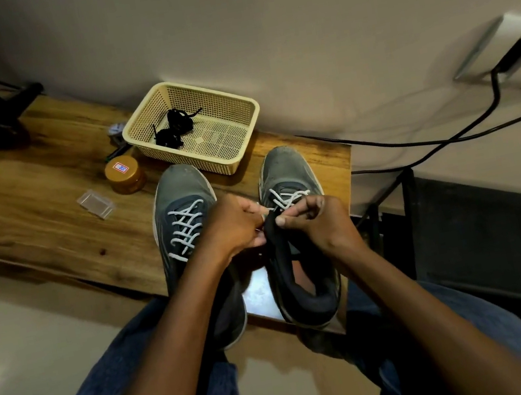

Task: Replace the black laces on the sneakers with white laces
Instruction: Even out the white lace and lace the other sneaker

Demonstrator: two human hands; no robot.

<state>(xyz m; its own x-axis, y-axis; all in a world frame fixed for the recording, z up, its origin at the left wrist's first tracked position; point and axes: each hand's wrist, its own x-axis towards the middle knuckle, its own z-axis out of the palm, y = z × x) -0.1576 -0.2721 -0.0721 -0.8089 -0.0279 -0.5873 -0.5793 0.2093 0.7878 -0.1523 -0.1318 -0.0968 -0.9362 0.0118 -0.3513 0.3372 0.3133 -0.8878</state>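
Two grey sneakers stand side by side on the wooden table, toes pointing away from me. The left sneaker (178,191) carries a white lace (188,227) crossed through several eyelet rows. The right sneaker (286,172) has a white lace (288,197) only through its front rows. My left hand (236,226) pinches a white lace end beside the right sneaker's tongue. My right hand (315,219) pinches the white lace against the dark tongue (274,236). The black laces (174,129) lie bundled in the cream basket (235,104).
An amber jar with an orange lid (124,174) and a small clear plastic box (95,203) sit left of the sneakers. A black cable (450,137) runs from a wall socket to the right. The table's right edge (349,164) lies just beyond the right sneaker.
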